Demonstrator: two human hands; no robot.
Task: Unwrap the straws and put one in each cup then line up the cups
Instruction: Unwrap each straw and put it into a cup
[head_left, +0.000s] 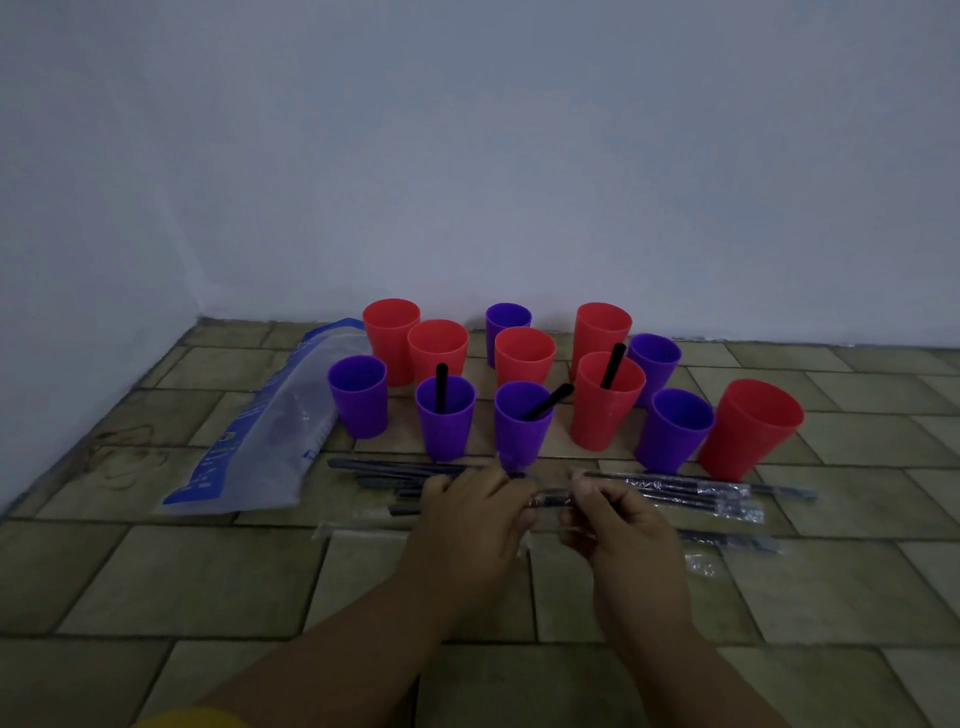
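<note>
Back wall (519, 156) plain, pale blue-grey, unmarked. Left wall (78, 270) same colour, meets back wall at vertical corner (199, 291). Paint edge at wall foot slightly uneven.

Floor (208, 582) tiled: rectangular olive-beige tiles, mottled stone look, laid staggered like brickwork. Dark grout lines (332, 566) between tiles. Faint brownish ring marks (127, 452) on tiles near left wall.

Light dim, cool. Middle of back wall brightest, shading darker toward upper corners and frame edges. Near floor darkest at bottom edge.
</note>
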